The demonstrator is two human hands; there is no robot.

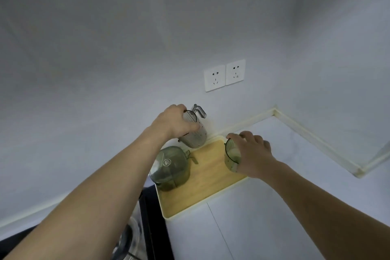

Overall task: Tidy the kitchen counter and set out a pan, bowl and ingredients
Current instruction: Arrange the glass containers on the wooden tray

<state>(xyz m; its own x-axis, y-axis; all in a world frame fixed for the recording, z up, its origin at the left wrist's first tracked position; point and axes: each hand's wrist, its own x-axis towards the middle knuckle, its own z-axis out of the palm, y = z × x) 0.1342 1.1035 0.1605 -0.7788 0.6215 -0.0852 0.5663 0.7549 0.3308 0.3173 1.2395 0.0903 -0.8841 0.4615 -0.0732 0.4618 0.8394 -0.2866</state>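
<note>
A wooden tray with a pale rim lies on the white counter near the wall. My left hand grips a clear perforated cup with a grey handle, held tilted above the tray's far left corner. My right hand grips the rim of a greenish transparent cup over the tray's right side; whether it touches the tray I cannot tell. A green-tinted lidded jar stands on the tray's left part.
Two white wall sockets sit above the tray. A black stove top with a shiny round piece of metal borders the counter at the lower left. A raised pale edge strip runs along the counter's back and right.
</note>
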